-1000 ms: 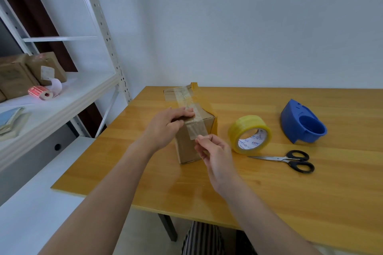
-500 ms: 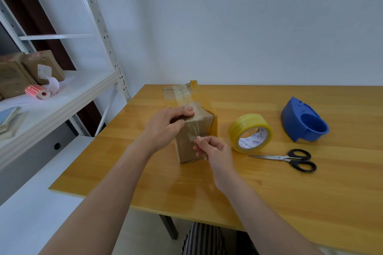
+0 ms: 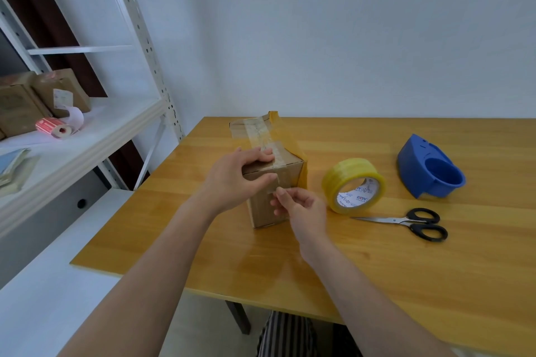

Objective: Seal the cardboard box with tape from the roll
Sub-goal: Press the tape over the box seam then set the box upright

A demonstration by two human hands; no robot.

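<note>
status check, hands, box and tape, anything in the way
Left hand braces box. Right hand presses tape strip down its front. Roll, scissors lie aside.

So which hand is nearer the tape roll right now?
Right. The right hand sits just left of the tape roll, at the cardboard box's front face; the left hand grips the box's near top edge, farther away.

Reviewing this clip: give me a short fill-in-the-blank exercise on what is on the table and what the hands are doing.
1. The left hand grips the top of the ____.
2. The tape roll is ____ in colour.
3. The scissors have ____ handles.
4. The right hand presses the end of a tape strip onto the box's ____ face.

Missing words: box; yellow; black; near
</note>
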